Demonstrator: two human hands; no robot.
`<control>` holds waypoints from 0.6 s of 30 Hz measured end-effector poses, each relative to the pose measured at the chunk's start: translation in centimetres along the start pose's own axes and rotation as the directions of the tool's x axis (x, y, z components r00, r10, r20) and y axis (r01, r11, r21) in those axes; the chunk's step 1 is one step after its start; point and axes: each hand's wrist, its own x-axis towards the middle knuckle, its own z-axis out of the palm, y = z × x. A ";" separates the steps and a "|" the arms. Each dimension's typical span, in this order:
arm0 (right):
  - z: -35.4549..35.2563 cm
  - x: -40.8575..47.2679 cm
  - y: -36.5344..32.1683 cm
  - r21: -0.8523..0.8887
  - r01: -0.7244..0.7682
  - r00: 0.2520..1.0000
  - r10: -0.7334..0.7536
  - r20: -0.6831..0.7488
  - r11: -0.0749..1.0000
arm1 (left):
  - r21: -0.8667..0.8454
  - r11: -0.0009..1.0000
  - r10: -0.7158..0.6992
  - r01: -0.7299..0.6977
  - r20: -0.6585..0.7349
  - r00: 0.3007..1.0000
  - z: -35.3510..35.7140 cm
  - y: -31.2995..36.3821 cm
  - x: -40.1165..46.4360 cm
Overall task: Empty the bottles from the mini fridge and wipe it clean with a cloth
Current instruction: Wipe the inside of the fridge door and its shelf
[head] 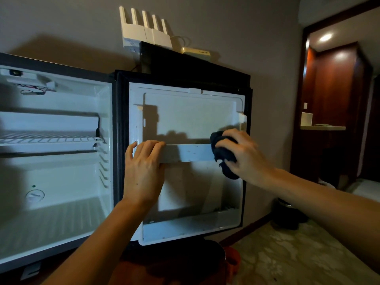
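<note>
just right hand [244, 155], crumpled dark cloth [223, 153] against flat white door rail [191, 152]

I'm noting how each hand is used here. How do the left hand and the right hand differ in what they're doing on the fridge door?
The left hand holds nothing loose; its fingers hook over the left end of the door's shelf rail. The right hand grips a dark cloth and presses it against the rail's right end. The left hand reaches up from below, the right hand from the side. Both touch the same rail.
</note>
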 end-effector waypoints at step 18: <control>0.2 -0.6 -1.2 -0.112 0.320 0.933 -0.292 0.211 0.941 | -0.010 1.000 0.001 -0.001 0.016 1.000 -0.1 -0.2 -0.1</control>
